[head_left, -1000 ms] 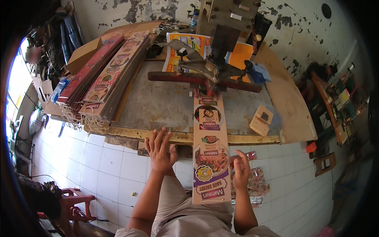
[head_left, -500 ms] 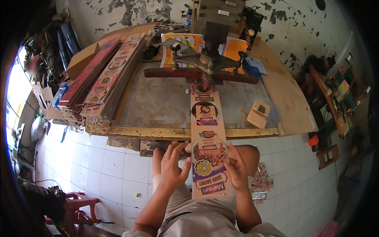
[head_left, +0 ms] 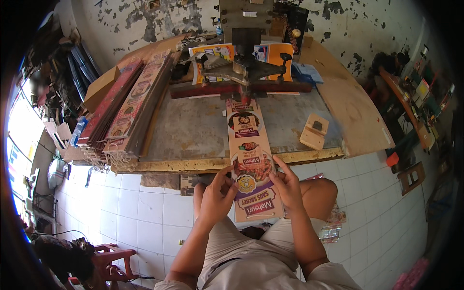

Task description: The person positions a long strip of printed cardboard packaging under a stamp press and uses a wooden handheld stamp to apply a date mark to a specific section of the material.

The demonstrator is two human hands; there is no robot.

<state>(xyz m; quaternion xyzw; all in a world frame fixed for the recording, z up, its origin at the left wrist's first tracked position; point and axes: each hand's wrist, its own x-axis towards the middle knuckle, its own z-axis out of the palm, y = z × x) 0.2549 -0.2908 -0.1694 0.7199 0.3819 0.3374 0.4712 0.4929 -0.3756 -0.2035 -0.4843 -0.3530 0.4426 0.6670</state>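
Observation:
A long printed cardboard strip runs from under the metal press on the worktable out over its front edge toward me. My left hand pinches the strip's left edge near its lower end. My right hand grips the strip's right edge at about the same height. Both hands are in front of the table edge, above my knees.
Tall stacks of similar printed strips lie on the table's left side. A small wooden block sits on the right. Coloured printed sheets lie behind the press. A red stool stands on the tiled floor at lower left.
My left hand came off the table's front edge and took the strip's left side. My right hand moved up along the right edge. The view shifted closer to the table.

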